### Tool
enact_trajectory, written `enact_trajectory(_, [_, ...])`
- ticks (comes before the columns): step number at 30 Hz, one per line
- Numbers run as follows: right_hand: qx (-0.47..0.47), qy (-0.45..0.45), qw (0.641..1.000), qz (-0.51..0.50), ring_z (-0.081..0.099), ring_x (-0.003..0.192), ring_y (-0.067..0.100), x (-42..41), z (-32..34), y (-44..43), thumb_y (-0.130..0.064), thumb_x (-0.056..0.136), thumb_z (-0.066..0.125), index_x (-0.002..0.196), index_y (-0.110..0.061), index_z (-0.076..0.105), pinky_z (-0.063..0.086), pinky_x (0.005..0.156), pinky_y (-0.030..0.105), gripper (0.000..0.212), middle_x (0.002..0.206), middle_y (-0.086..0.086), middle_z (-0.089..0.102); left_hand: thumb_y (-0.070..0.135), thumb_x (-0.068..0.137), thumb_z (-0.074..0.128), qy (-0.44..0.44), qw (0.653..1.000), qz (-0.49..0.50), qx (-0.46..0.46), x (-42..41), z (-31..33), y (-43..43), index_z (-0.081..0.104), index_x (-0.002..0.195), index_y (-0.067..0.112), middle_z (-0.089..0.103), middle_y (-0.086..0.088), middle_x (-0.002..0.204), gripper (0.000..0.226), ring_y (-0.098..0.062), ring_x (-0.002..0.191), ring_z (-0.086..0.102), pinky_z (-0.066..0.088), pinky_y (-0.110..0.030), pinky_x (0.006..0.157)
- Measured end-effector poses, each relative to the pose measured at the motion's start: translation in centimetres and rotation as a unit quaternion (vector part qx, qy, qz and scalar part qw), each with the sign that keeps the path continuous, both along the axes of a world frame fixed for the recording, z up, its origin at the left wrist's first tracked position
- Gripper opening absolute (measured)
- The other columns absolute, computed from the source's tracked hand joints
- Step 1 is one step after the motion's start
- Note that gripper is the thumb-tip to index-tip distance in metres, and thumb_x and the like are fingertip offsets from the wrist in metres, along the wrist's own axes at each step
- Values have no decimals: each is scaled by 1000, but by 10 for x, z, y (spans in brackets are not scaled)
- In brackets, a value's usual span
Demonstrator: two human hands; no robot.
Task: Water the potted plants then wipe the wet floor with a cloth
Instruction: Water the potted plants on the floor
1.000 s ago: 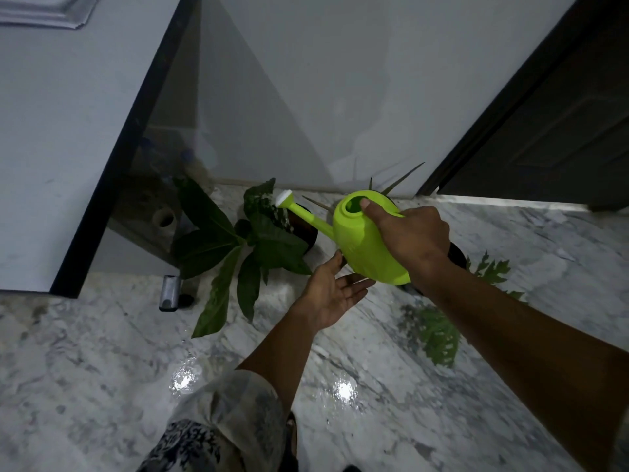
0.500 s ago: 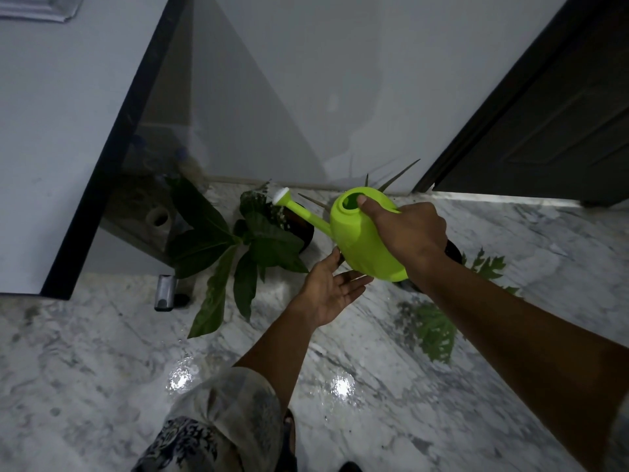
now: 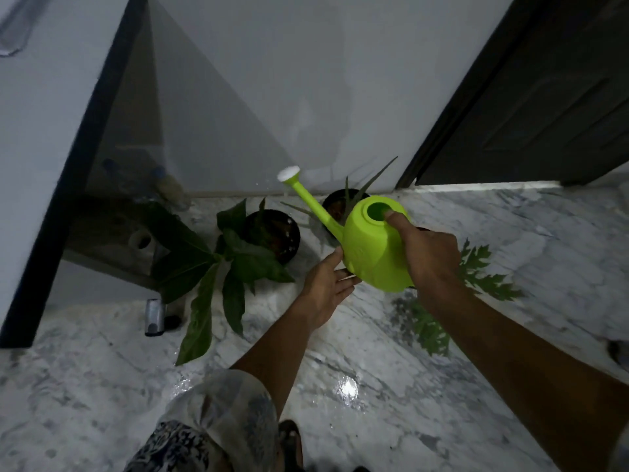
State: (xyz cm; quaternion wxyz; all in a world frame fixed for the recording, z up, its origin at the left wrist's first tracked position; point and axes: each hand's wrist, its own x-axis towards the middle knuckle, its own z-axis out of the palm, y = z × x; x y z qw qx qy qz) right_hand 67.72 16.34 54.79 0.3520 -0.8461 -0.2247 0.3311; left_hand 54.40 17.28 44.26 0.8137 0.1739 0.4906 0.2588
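My right hand [image 3: 429, 255] grips the handle of a lime-green watering can [image 3: 369, 247], thumb at its filler hole. The spout with its white rose [image 3: 288, 173] points up and to the left, above the pots. My left hand [image 3: 325, 289] is open, palm up, its fingertips touching the can's underside. A dark pot with broad green leaves [image 3: 272, 235] stands on the floor to the left. A second dark pot with thin spiky leaves [image 3: 340, 202] stands behind the can by the wall. A third plant's jagged leaves [image 3: 483, 274] show to the right, its pot hidden by my arm.
The marble floor [image 3: 340, 390] shows shiny wet patches near my knee. A white cabinet with a black edge [image 3: 58, 199] stands at the left, a small metal cylinder [image 3: 154, 316] at its foot. A dark door [image 3: 544, 97] is at the right, a white wall behind the pots.
The can has been tilted back: its spout rose from over the broad-leaf pot to pointing upward. My left hand stays under the can.
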Motion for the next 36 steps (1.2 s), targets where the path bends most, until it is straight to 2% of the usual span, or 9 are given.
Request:
enact_trajectory(3, [34,1,998,-49,49,57,18,26,-10,-1,-59,71,79,51,-13,47,36,61,34,59,56,1,49,45,99,44,15,999,-31,12,27,-4,12,36,147,25,53,-17,139,53,-29,110,60,41,-37,103])
enact_trajectory(7, [37,13,995,-92,51,61,15,65,-13,1,-60,72,79,53,-18,47,36,62,33,55,62,-3,51,42,98,46,11,998,-57,-2,71,-2,28,38,146,23,51,-19,140,52,-35,122,56,37,-42,109])
enact_trajectory(10, [26,-11,995,-97,49,57,14,95,-13,10,-60,74,78,50,-17,47,33,53,32,58,58,-1,51,42,99,44,-7,998,-68,-7,104,2,35,41,144,24,52,-18,137,48,-34,122,55,41,-38,100])
enact_trajectory(14, [2,-39,995,-87,58,69,26,128,-23,22,-70,67,76,50,-17,48,38,65,33,63,58,1,51,44,101,39,-26,996,-87,-22,140,-2,40,53,128,25,54,-16,138,37,-31,122,55,43,-36,97])
enact_trajectory(18, [-24,-47,996,-73,64,89,29,153,-38,39,-78,63,73,71,-10,63,41,74,35,69,80,5,65,43,100,40,-34,995,-81,-52,165,-16,47,61,100,26,59,-14,124,27,-29,110,58,47,-34,87])
enact_trajectory(22, [-61,-52,996,-47,62,101,30,167,-57,51,-81,64,68,94,-6,71,38,77,34,81,97,7,67,45,100,41,-41,995,-65,-71,179,-39,50,56,118,26,54,-16,137,30,-31,115,57,45,-38,95])
enact_trajectory(26, [-92,-76,993,-20,60,115,34,171,-70,59,-82,66,66,102,-6,71,45,88,39,84,112,10,67,47,100,38,-38,994,-57,-82,184,-52,49,48,135,23,50,-16,142,44,-32,123,54,43,-39,99])
enact_trajectory(29, [-103,-87,991,-10,58,121,35,171,-69,62,-84,64,65,119,-5,66,45,96,40,96,127,13,65,47,100,38,-37,993,-59,-95,185,-51,48,50,128,24,49,-16,142,39,-33,124,54,39,-41,106])
enact_trajectory(36, [-117,-104,988,13,56,125,36,173,-53,65,-83,67,65,131,-5,57,45,97,41,101,137,15,59,48,99,40,-37,993,-55,-100,187,-45,44,61,102,25,55,-16,136,30,-31,112,59,44,-39,100])
